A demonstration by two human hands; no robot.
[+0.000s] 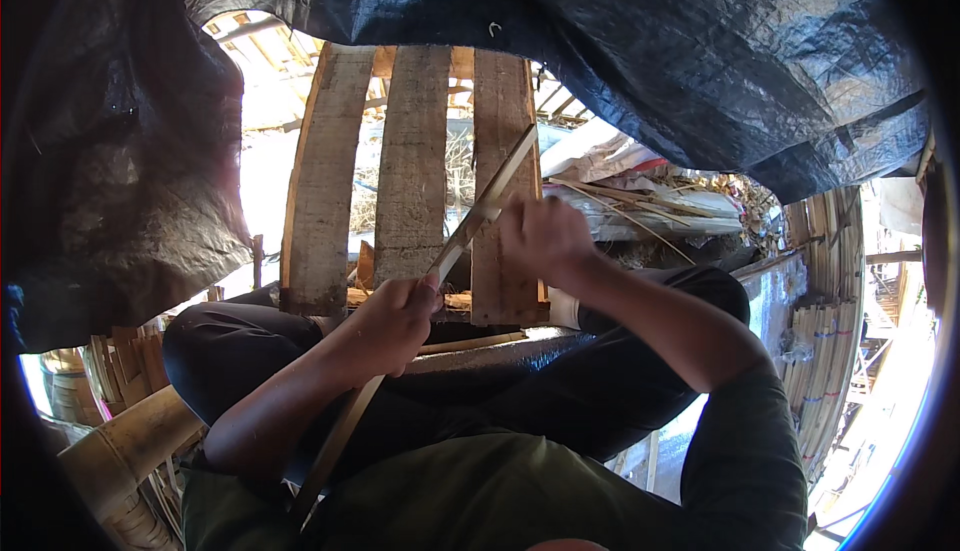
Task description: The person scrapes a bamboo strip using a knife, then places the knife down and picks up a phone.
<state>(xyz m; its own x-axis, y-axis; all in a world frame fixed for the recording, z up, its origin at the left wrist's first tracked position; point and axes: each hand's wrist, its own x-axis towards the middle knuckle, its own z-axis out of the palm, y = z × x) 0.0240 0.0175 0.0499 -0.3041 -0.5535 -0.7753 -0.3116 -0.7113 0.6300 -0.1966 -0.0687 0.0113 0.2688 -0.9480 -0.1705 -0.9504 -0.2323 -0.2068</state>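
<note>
A long, narrow bamboo strip (345,431) slants from beside my waist up over the wooden slats. My left hand (392,326) is closed around its middle, thumb on top. Beside the upper part of the strip is my right hand (545,239), curled into a fist and somewhat blurred. Its fingers are at the strip's edge, and whatever they may grip there is hidden. Beyond both hands stands a rack of three broad wooden slats (412,151), over which the strip's far end lies in view.
A dark plastic sheet (640,61) hangs across the top and left. Thin loose strips (640,206) lie on pale sacks at the right. Bundled strips (825,341) stand farther right. A thick bamboo pole (130,446) is at lower left. My bent legs flank the rack.
</note>
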